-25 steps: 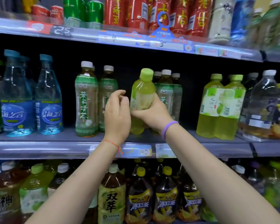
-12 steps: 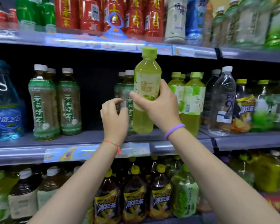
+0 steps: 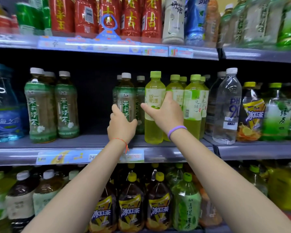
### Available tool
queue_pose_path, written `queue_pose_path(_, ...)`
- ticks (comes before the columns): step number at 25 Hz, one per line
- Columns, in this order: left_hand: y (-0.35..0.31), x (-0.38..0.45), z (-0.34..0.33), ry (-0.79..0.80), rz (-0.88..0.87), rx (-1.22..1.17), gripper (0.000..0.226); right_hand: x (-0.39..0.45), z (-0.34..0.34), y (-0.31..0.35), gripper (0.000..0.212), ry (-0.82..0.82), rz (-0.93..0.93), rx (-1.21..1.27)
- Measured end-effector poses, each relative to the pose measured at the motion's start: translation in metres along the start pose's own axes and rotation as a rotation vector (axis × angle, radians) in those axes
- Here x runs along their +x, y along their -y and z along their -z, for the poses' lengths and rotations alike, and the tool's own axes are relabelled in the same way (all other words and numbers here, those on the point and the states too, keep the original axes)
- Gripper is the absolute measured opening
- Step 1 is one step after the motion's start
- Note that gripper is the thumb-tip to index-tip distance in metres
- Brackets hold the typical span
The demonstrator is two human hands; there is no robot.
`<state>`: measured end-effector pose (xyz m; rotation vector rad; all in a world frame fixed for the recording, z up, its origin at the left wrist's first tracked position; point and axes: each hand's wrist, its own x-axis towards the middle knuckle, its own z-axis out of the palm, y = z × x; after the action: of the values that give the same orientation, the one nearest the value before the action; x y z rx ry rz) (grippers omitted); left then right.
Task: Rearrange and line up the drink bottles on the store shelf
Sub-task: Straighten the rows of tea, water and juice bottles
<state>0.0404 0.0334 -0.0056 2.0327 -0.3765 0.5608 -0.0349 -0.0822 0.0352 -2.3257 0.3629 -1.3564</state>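
A yellow-green drink bottle (image 3: 154, 105) with a lime cap stands upright on the middle shelf (image 3: 84, 145), just left of a row of similar yellow-green bottles (image 3: 192, 105). My right hand (image 3: 166, 113) grips its right side, thumb across the label. My left hand (image 3: 121, 126) grips the front jasmine tea bottle (image 3: 126, 100), white-capped with a green label, which stands right beside the yellow-green one. Two more tea bottles stand behind it.
Further jasmine tea bottles (image 3: 52, 106) stand at the left, with a dark gap between them and my hands. A clear water bottle (image 3: 228, 106) stands to the right. Red bottles fill the top shelf (image 3: 107, 47); iced tea bottles (image 3: 129, 206) crowd the shelf below.
My right hand has brought the raised yellow-green bottle down and right onto the shelf beside its matching row. My left hand reached forward and took hold of the front tea bottle.
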Motion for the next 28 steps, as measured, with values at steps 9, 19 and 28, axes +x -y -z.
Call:
queue_pose_path(9,0.016,0.006,0.020,0.024,-0.067,0.122,0.083,-0.021,-0.013,0.017,0.080,-0.309,0.251,-0.216)
queue_pose_path(19,0.071,0.034,0.077,-0.019,-0.057,0.195,0.087,-0.027,-0.093,0.060,0.086,0.132,-0.201,0.213)
queue_pose_path(28,0.080,0.036,0.084,-0.011,-0.135,0.236,0.087,-0.007,-0.112,0.072,0.094,0.133,-0.483,0.213)
